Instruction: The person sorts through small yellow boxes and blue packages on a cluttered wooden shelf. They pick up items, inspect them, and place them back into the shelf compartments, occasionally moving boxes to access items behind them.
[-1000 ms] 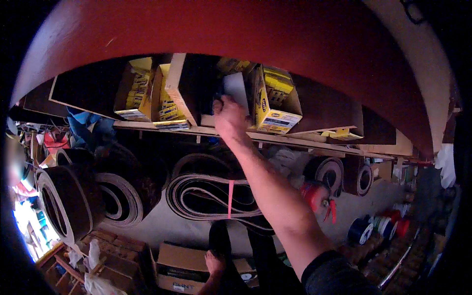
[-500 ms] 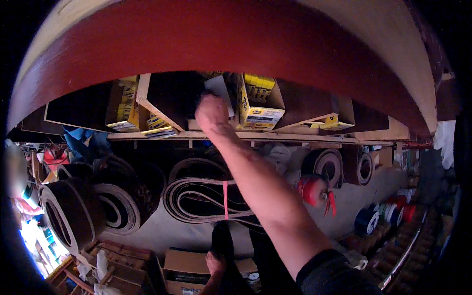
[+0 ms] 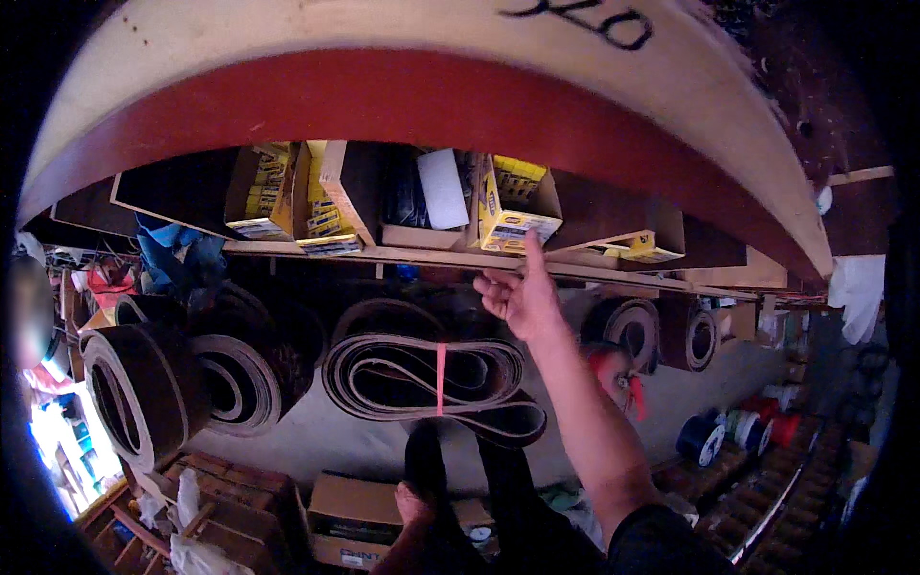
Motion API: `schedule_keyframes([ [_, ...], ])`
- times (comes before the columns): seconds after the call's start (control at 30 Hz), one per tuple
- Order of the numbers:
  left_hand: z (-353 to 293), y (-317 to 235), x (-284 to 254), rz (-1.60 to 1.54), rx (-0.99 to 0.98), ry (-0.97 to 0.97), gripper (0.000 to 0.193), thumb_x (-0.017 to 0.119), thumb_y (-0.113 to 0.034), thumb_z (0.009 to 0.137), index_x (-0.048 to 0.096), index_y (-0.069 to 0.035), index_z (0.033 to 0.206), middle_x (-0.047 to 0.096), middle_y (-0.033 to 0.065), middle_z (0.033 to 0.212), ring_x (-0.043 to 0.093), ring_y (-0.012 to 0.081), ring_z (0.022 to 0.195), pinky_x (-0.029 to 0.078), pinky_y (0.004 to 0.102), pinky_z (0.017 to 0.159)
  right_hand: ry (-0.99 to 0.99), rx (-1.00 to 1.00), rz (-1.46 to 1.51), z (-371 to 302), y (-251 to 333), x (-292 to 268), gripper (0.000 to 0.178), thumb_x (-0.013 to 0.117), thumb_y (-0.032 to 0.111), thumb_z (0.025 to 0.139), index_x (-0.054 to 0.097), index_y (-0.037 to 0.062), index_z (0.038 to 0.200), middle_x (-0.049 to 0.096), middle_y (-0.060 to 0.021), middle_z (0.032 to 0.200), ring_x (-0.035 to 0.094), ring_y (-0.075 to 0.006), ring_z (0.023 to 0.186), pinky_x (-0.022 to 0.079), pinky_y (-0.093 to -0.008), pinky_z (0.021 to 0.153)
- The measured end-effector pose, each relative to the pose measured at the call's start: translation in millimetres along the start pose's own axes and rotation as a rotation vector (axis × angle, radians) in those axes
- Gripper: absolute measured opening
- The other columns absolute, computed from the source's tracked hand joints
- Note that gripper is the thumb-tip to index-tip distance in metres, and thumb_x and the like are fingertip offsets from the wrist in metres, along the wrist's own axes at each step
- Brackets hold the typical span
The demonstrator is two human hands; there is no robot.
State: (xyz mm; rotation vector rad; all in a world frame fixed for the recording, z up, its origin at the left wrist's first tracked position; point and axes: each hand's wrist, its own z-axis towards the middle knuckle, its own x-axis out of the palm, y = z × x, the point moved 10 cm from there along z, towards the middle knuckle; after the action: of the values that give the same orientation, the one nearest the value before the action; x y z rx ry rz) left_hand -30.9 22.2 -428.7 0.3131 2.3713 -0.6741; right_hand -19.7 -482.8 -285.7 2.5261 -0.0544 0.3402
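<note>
My right hand [image 3: 523, 299] is raised in front of the shelf, its index finger stretched up to the yellow-and-white carton [image 3: 517, 228] and the other fingers loosely bent. Nothing is held in it. The fingertip overlaps the carton's lower front; I cannot tell whether it touches. Small yellow boxes [image 3: 518, 180] fill that carton. To its left, a white block [image 3: 443, 190] leans in an open cardboard box [image 3: 422, 237] beside dark wrapped items. Down by my leg hangs my left hand [image 3: 413, 505], its fingers too dim to make out.
A red-fronted board [image 3: 383, 96] curves overhead. Below the shelf lie rolled dark belts [image 3: 230, 393] and a folded belt [image 3: 431, 379] tied with a pink band. A red fire extinguisher [image 3: 606, 369] is behind my right forearm. Wire spools [image 3: 701, 438] stand at right, a cardboard box [image 3: 350, 500] by my feet.
My right hand has come out of the compartment with the white block and moved right and down, from a closed shape to a pointing one. The view has shifted slightly, baring more of the shelf.
</note>
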Motion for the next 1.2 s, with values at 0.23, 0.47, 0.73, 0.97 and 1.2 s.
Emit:
schedule_keyframes([
  [0.23, -2.9, -33.9, -41.2, -0.242, -0.147, 0.015, 0.031, 0.063, -0.018, 0.079, 0.050, 0.004, 0.097, 0.059, 0.0222, 0.091, 0.058, 0.0410, 0.089, 0.046, 0.0464, 0.081, 0.026, -0.011, 0.299, 37.8, 36.9, 5.6, 0.057, 0.057, 0.054, 0.088, 0.052, 0.0017, 0.110, 0.059, -0.0161, 0.091, 0.065, -0.0284, 0.074, 0.061, -0.0412, 0.067],
  [0.47, 30.6, -114.3, -124.1, -0.630, 0.093, -0.263, 0.031, 0.069, -0.015, 0.082, 0.045, 0.000, 0.095, 0.058, 0.0115, 0.088, 0.057, 0.0238, 0.081, 0.046, 0.0379, 0.076, 0.017, -0.157, 0.364, 1.2, 20.2, 10.7, 0.034, 0.054, 0.025, 0.090, 0.049, 0.0012, 0.113, 0.060, -0.0162, 0.097, 0.065, -0.0314, 0.086, 0.056, -0.0460, 0.085],
  [0.73, 77.9, -294.1, -251.1, -1.418, 0.259, 0.008, 0.045, 0.070, -0.035, 0.086, 0.041, -0.005, 0.103, 0.053, 0.0133, 0.121, 0.052, 0.0191, 0.106, 0.045, 0.0344, 0.090, 0.160, -0.094, 0.249, -107.1, -53.4, 1.0, 0.032, 0.053, 0.020, 0.092, 0.049, 0.0011, 0.116, 0.062, -0.0135, 0.105, 0.066, -0.0275, 0.088, 0.057, -0.0429, 0.081],
  [0.97, 63.6, -256.4, -200.7, -1.452, 0.064, 0.084, 0.035, 0.070, -0.015, 0.083, 0.046, 0.000, 0.104, 0.057, 0.0052, 0.095, 0.053, 0.0114, 0.080, 0.046, 0.0261, 0.070, 0.204, 0.204, 0.011, -168.3, -143.5, -37.7, 0.039, 0.052, 0.020, 0.093, 0.046, 0.0020, 0.126, 0.061, -0.0143, 0.114, 0.066, -0.0275, 0.095, 0.057, -0.0424, 0.082],
  [1.2, 46.7, -209.5, -182.1, -1.438, -0.053, -0.005, 0.026, 0.064, -0.007, 0.079, 0.045, -0.004, 0.096, 0.053, 0.0029, 0.085, 0.052, 0.0116, 0.074, 0.046, 0.0272, 0.068, 0.372, 0.472, -0.600, -182.5, -156.3, -49.8, 0.042, 0.055, 0.038, 0.095, 0.053, 0.0031, 0.119, 0.064, -0.0103, 0.106, 0.066, -0.0199, 0.085, 0.056, -0.0321, 0.075],
])
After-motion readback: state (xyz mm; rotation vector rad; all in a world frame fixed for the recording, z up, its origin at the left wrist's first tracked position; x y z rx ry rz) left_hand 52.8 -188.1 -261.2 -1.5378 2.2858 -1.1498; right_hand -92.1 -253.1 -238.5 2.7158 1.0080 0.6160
